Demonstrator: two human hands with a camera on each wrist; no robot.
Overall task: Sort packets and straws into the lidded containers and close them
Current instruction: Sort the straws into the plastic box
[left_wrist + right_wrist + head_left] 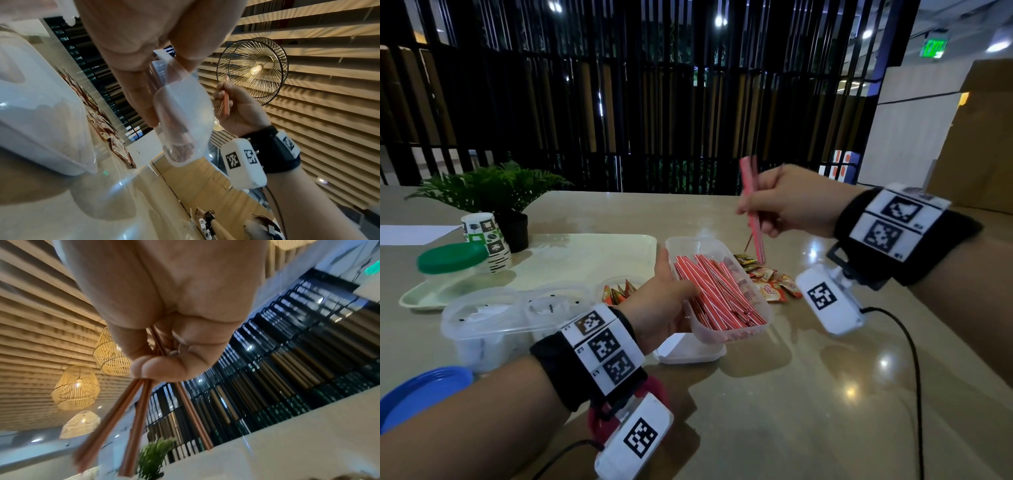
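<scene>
— Right hand [787, 202]?
— Fingers pinch a few thin red-and-white paper straws [752, 209], held near upright above the surface [825, 394].
— Destination?
— The clear rectangular plastic container [722, 291] of straws lies below, toward the left hand [661, 308], which grips its near wall. Its long axis runs away from the person.

left fingers [681, 322] hidden under container [756, 322]; packets [115, 142] perhaps blurred.

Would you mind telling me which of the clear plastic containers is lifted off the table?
The straw container, full of red straws: the left hand grips its near rim and tilts it. The two round tubs rest on the table.
</scene>
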